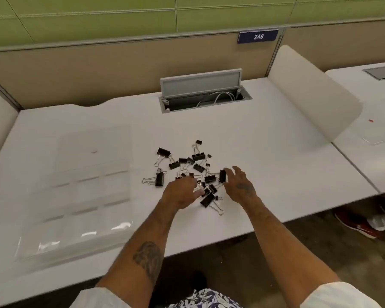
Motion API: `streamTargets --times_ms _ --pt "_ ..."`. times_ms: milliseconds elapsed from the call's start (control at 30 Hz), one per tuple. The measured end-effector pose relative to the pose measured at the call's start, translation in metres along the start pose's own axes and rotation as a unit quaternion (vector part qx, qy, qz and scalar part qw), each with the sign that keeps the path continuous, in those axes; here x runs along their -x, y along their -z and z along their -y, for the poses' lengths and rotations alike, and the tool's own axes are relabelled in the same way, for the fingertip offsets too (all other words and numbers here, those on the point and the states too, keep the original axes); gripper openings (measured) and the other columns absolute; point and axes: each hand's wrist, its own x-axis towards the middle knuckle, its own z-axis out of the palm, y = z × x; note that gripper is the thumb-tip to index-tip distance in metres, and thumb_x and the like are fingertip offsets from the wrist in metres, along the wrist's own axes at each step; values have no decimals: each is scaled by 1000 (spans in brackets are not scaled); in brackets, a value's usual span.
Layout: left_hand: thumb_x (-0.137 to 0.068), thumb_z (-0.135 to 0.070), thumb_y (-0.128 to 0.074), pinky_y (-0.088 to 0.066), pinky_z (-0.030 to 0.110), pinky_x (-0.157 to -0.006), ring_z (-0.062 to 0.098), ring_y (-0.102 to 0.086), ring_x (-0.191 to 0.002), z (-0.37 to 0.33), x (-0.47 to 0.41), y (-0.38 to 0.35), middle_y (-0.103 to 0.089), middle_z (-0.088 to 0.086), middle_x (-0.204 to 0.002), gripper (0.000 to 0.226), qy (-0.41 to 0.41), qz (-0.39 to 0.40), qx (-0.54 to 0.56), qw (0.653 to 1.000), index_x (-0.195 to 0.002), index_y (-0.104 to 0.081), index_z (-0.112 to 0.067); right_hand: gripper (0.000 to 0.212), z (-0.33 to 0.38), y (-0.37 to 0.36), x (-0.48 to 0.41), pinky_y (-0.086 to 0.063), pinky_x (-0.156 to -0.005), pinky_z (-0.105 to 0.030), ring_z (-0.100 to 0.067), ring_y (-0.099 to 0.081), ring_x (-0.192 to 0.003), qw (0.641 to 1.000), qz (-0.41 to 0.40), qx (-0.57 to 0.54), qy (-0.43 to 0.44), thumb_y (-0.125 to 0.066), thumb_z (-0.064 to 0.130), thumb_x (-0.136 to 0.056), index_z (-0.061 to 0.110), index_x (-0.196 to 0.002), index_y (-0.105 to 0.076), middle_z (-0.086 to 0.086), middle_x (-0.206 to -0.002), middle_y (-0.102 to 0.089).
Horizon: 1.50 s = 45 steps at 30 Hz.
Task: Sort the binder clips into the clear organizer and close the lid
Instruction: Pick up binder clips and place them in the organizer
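Note:
Several black binder clips (187, 165) of different sizes lie scattered in a loose pile at the middle of the white desk (265, 152). Both hands hover at the near side of the pile. My left hand (181, 193) is palm down, its fingers loosely bent over some small clips and its thumb pointing at a large clip (207, 200). The fingers of my right hand (239, 184) are spread, and its thumb side is against an upright black clip (222, 176). The clear organizer (82, 210) lies to the left with empty compartments and its lid (93, 147) open flat behind it.
A cable hatch (202, 94) stands open at the back of the desk. A frosted divider (313, 96) rises on the right, beside a neighbouring desk. The desk's front edge runs just below my forearms. A red shoe (356, 223) rests on the floor at right.

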Motion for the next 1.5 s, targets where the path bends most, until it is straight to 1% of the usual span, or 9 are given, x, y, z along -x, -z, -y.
streamTargets --times_ms 167,433,667,867,1067,1200,1300,1400,1500 --pt "-85 -44 -65 -49 37 -85 22 -56 -110 -17 1 -19 -54 0 -124 53 -49 65 -9 997 -132 -49 -25 57 -12 -1 -11 -32 -111 -44 -24 -13 -148 999 19 0 26 -50 22 -98 27 -150 -27 -3 -163 -9" --pt "-85 -31 -70 -50 35 -82 23 -57 -111 -31 -4 -36 -49 3 -131 66 -66 60 -50 995 -144 -40 -29 57 -16 -8 -26 -30 -114 -46 -24 -11 -148 996 49 25 68 -54 24 -97 28 -149 -32 1 -163 -10" --pt "-84 -17 -67 -56 40 -77 30 -63 -97 -35 -5 -48 -40 4 -141 42 -59 41 -48 996 -126 -58 -14 34 -17 -12 -23 -47 -94 -40 -27 -44 -122 998 -6 18 56 -50 18 -95 16 -128 -54 -8 -137 -45" --pt "-86 -18 -67 -55 38 -72 28 -63 -92 -38 -3 -52 -50 4 -126 30 -71 21 -59 996 -113 -61 -7 45 -20 -7 -20 -52 -84 -39 -34 -59 -101 1000 -18 -11 16 -61 14 -87 7 -130 -48 -15 -127 -41" --pt "-85 -20 -68 -56 40 -73 27 -63 -93 -38 -3 -54 -52 7 -120 34 -49 15 -45 998 -116 -58 -10 34 -23 -5 -14 -54 -85 -41 -39 -61 -96 989 -78 -113 -47 -63 2 -84 5 -117 -55 -15 -123 -37" --pt "-82 -24 -69 -55 40 -77 30 -61 -101 -36 -3 -51 -44 6 -132 61 -27 7 -2 1000 -136 -43 -17 38 -19 4 -16 -47 -80 -31 -29 -56 -100 960 -103 -245 -84 -73 9 -81 7 -114 -54 -13 -121 -45" --pt "-82 -31 -66 -52 39 -88 29 -58 -107 -33 -3 -36 -36 6 -139 72 15 -20 80 997 -145 -34 -18 38 -8 14 -21 -46 -74 -28 -25 -61 -96 913 -122 -373 -113 -78 15 -78 9 -109 -57 -8 -101 -64" --pt "-77 -29 -71 -49 36 -95 25 -56 -106 -20 -2 -15 -37 2 -129 70 75 -67 195 976 -141 -44 -18 37 9 21 -28 -57 -80 -38 -25 -66 -95 860 -123 -476 -138 -79 22 -77 17 -108 -58 -6 -101 -68" --pt "-66 -15 -75 -54 29 -83 18 -55 -96 0 3 10 -38 -1 -117 59 119 -125 302 938 -122 -57 -22 39 35 25 -34 -56 -69 -33 -23 -68 -97 829 -90 -539 -119 -76 24 -81 16 -116 -61 -7 -104 -70"
